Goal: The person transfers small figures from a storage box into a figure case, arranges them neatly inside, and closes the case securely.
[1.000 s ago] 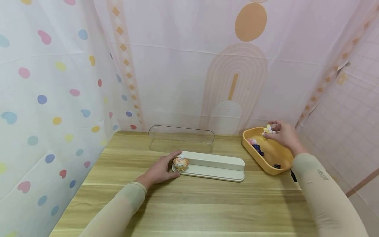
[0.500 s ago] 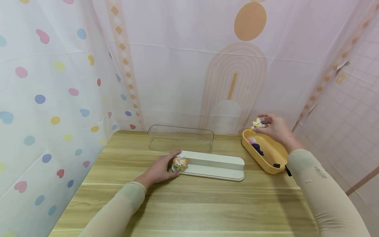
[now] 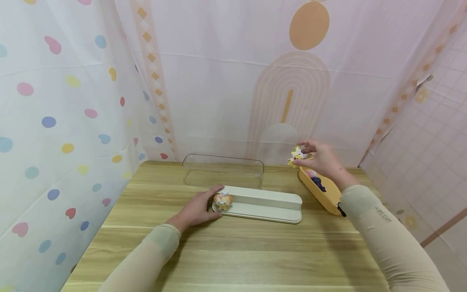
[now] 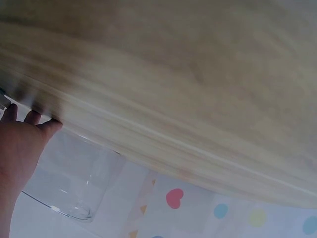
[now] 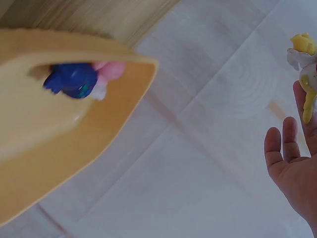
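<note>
My right hand (image 3: 319, 159) pinches a small yellow-and-white figurine (image 3: 297, 155) above the far left corner of the yellow bin (image 3: 321, 198). In the right wrist view, the figurine (image 5: 308, 77) is at the right edge, partly cut off. My left hand (image 3: 198, 206) holds the left end of a long cream display base (image 3: 266, 209), with fingers at the back and thumb at the front. On that end of the base stands an orange figurine (image 3: 222, 200) with a white top. A dark blue figurine (image 5: 74, 80) and a pink one (image 5: 111, 70) lie inside the bin.
Behind the base, a clear plastic cover (image 3: 223, 170) stands on the wooden table (image 3: 233, 251). Patterned curtains (image 3: 215, 101) hang along the back and both sides. A small black item (image 3: 341, 209) shows by the right sleeve.
My right hand has carried the yellow-and-white figurine leftward, from over the bin's inside to its far left corner. The left hand and the base have stayed put.
</note>
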A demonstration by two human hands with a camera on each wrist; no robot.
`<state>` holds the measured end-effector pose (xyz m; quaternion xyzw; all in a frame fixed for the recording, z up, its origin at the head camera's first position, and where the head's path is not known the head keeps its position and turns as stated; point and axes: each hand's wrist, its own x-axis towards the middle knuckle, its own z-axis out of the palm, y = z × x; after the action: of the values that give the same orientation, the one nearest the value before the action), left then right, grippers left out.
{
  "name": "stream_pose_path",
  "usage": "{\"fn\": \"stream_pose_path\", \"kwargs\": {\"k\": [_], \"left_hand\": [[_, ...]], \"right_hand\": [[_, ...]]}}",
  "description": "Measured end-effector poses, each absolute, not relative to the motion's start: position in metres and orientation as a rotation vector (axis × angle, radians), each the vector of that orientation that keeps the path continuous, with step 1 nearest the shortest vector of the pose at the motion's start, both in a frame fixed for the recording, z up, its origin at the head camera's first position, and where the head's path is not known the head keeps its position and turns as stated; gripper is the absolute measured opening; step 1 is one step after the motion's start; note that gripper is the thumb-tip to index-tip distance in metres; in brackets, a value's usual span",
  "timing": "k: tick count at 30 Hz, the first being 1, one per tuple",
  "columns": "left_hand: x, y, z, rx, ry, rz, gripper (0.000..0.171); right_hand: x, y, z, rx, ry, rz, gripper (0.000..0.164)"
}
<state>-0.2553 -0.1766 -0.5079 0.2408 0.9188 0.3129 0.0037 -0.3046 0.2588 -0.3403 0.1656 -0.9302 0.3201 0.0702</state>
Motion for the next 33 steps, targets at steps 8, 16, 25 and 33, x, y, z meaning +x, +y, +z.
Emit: {"fn": "stream_pose_path", "kwargs": {"k": [8,16,25,33], "left_hand": [[-0.256,-0.177,-0.509,0.748,2.867,0.988,0.096],[-0.256,-0.178,-0.509,0.759,2.869,0.985,0.096],[-0.257,-0.179,-0.51,0.778,2.881,0.977,0.096],[-0.257,-0.18,-0.511,0.785,2.875,0.985,0.095]], "right_hand": [[-0.302,0.233,-0.346,0.594,-2.761,0.993,0.06],[-0.298,0.206,-0.359,0.691,-2.71,1.041,0.06],[-0.288,0.174,-0.377,0.835,-2.679,1.017,0.057],[-0.28,0.154,-0.391,0.925,-2.674,1.008,0.056]]}}
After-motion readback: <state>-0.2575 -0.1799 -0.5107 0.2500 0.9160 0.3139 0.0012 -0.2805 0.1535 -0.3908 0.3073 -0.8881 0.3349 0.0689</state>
